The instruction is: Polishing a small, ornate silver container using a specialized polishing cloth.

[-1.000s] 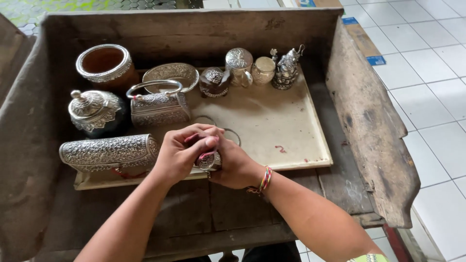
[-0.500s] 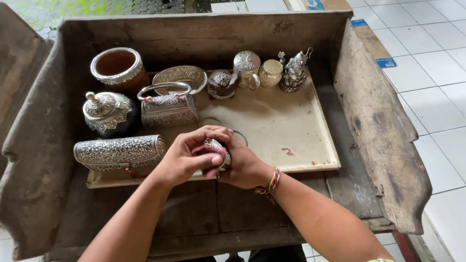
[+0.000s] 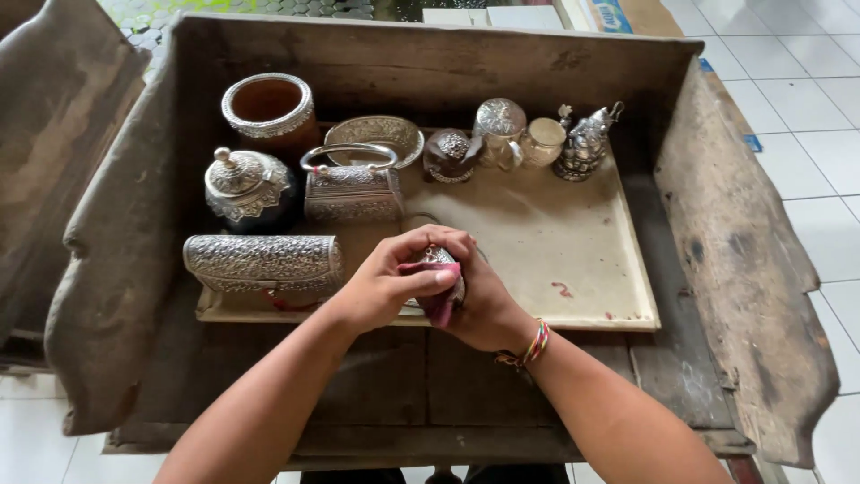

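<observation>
Hands [image 3: 428, 285] around seemingly silver piece [image 3: 436, 257]

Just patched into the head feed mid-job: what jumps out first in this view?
At the centre, the left hand and right hand close together around a small embossed silver piece and a pink cloth, over the front edge of a cream tray. To their left lies a long embossed silver case. Along the tray's back stand more silver wares, among them a handled box and a lidded pot.
</observation>
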